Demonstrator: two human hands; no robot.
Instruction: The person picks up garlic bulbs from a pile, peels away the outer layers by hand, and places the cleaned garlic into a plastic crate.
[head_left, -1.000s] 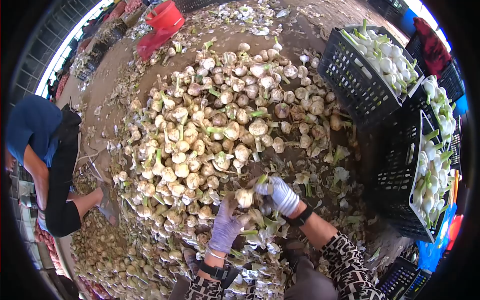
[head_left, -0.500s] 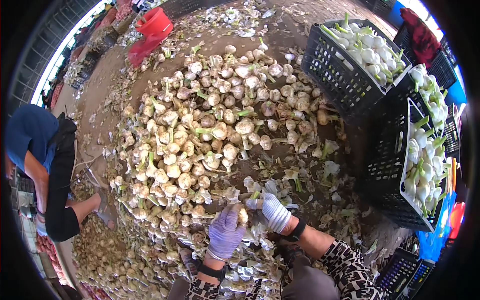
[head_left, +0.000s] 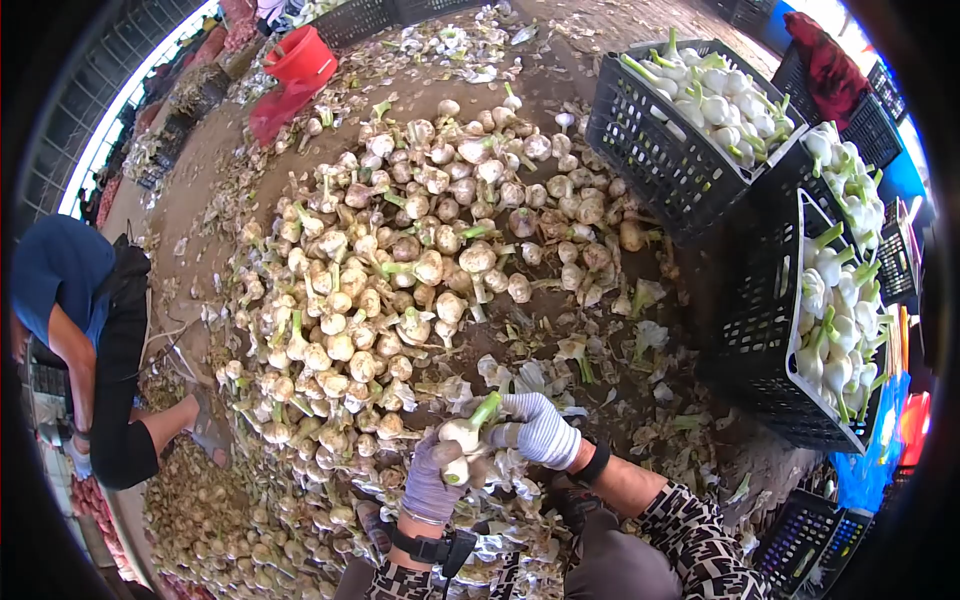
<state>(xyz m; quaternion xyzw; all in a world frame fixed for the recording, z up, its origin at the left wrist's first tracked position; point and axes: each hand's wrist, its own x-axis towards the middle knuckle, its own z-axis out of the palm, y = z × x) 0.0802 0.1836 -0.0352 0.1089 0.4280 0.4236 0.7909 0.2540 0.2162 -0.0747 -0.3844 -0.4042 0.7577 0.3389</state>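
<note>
Both gloved hands meet low in the middle of the head view. My left hand (head_left: 432,480), in a purplish glove, is closed around a garlic bulb (head_left: 460,435) with a green stem pointing up and right. A smaller pale bulb end (head_left: 456,470) shows just below it, by the fingers. My right hand (head_left: 537,430), in a white striped glove, has its fingers bent against the right side of the garlic bulb and its stem. Beyond the hands spreads a large heap of unpeeled garlic (head_left: 350,340) on the ground.
Black crates (head_left: 670,160) of clean white garlic stand at the right, another crate (head_left: 755,330) nearer. A red bucket (head_left: 302,58) is at the upper left. A co-worker in blue (head_left: 65,265) sits at the far left. Loose skins (head_left: 650,340) litter the ground.
My left hand has turned, and the garlic with its green stem now shows clearly between both hands. The view has shifted slightly, moving the crates a little left.
</note>
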